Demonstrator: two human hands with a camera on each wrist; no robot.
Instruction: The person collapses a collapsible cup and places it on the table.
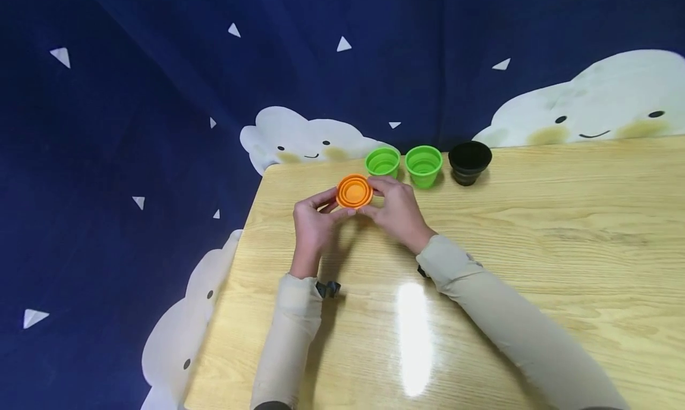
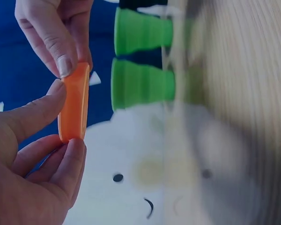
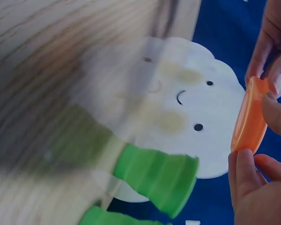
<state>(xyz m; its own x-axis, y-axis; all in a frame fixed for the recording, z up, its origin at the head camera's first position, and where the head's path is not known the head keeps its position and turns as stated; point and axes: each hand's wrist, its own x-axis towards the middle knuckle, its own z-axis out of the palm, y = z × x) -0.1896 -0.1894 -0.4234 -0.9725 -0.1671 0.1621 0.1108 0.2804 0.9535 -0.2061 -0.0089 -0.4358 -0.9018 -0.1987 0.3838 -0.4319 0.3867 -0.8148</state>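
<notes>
An orange collapsible cup [image 1: 355, 191], folded flat into concentric rings, is held above the table between both hands. On its left side, the left hand [image 1: 314, 220] pinches the rim between thumb and fingers. The right hand [image 1: 398, 211] grips the opposite side the same way. Seen edge-on in the left wrist view, the orange cup [image 2: 74, 105] is a thin disc. Behind the hands stand two green collapsible cups, one [image 1: 383, 162] partly covered by the right hand, the other [image 1: 424, 166] beside it, both expanded and upright.
A black expanded cup [image 1: 469, 162] stands to the right of the green ones, near the table's back edge. The light wooden table [image 1: 562, 232] reaches to the right. A dark blue cloth [image 1: 134, 101] with clouds and triangles hangs behind and to the left.
</notes>
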